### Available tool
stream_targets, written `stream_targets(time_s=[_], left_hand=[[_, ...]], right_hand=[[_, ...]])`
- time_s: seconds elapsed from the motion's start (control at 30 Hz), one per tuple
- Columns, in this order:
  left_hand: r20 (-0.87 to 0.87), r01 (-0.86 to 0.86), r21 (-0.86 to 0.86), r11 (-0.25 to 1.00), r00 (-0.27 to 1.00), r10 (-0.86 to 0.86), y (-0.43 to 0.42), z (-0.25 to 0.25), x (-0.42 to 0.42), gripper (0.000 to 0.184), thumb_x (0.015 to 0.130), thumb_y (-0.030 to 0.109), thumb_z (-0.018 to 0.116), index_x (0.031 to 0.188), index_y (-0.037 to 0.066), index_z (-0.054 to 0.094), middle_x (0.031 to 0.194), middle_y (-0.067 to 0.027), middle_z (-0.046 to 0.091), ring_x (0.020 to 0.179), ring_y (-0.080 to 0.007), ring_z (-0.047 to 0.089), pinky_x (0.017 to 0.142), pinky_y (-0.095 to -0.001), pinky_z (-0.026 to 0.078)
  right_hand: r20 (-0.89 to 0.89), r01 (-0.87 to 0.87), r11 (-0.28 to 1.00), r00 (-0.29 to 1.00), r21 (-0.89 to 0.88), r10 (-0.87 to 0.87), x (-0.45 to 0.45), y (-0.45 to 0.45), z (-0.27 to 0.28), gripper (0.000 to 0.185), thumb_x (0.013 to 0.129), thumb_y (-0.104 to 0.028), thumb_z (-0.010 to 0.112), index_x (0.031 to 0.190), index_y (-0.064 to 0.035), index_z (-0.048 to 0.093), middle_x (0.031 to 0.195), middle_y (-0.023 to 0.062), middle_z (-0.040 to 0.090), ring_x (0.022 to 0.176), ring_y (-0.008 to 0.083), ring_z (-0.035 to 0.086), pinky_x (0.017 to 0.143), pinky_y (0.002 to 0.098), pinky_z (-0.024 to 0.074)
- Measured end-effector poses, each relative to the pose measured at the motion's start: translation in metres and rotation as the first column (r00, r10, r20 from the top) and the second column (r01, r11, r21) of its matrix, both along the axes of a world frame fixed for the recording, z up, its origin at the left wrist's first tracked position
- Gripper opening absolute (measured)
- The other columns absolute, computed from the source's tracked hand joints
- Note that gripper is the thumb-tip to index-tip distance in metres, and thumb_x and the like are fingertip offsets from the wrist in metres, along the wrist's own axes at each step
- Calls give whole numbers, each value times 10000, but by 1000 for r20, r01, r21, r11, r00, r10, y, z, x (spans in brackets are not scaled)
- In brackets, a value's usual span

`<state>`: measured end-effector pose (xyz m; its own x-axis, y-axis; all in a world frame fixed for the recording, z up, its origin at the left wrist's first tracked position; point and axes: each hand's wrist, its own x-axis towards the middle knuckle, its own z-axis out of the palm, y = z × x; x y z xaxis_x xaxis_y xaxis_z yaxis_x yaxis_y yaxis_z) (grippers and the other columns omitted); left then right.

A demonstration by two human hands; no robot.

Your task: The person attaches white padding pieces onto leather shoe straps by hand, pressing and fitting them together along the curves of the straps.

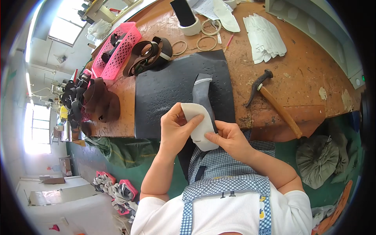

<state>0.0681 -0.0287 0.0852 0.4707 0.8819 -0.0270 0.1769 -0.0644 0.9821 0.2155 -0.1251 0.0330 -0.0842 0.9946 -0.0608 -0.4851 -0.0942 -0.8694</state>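
Note:
Above the near edge of a black mat [164, 88], my left hand [176, 127] pinches the upper left part of a white lining piece [200, 127], thumb on its face. My right hand [231, 138] grips the lower right edge between thumb and fingers. A long dark grey strip [201, 92] with a white band near its far end lies behind the white piece and stretches away over the mat. Its near part is hidden by the white piece, so I cannot tell whether the two are joined.
A hammer [280, 105] lies on the bench to the right, near stacked white pieces [264, 39]. Tape rings [206, 43] and a phone [183, 12] on a white roll stand at the back. Dark brown straps [150, 55] and a pink basket [127, 37] are on the left.

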Motion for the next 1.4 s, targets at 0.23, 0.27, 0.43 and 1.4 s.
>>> stream_targets(time_s=[0.23, 0.27, 0.43, 1.4], left_hand=[[2, 13, -17, 1000, 1000, -13, -2, -7, 0, 162, 840, 5, 717, 966, -19, 618, 905, -92, 709, 820, -133, 690, 708, -254, 563], [-3, 16, -19, 1000, 1000, -16, -2, -8, 0, 163, 839, 8, 718, 965, -19, 618, 905, -91, 709, 819, -133, 691, 708, -253, 563], [-26, 7, -35, 999, 1000, -8, -4, -11, 2, 199, 814, 50, 753, 953, -12, 625, 889, -84, 710, 803, -131, 688, 709, -257, 555], [-114, 210, -52, 976, 970, -215, 10, -2, 2, 231, 802, 123, 789, 968, 4, 682, 811, -12, 674, 728, -65, 592, 680, -224, 484]], right_hand=[[73, -24, 1000, 997, -8, 25, 3, -3, -1, 209, 966, -114, 604, 1090, 54, 610, 940, 57, 680, 831, 59, 633, 721, 225, 533], [74, -25, 1000, 997, -3, 25, 3, -3, -2, 207, 965, -111, 604, 1090, 54, 608, 942, 57, 680, 834, 61, 634, 723, 225, 534], [75, -55, 998, 996, -1, 55, 5, -4, -8, 223, 962, -85, 594, 1137, 52, 584, 987, 70, 675, 881, 84, 647, 764, 244, 543], [-87, -48, 989, 996, -139, 36, 6, 0, 7, 334, 989, -205, 513, 1239, 15, 495, 1019, 137, 672, 911, 224, 695, 803, 348, 577]])
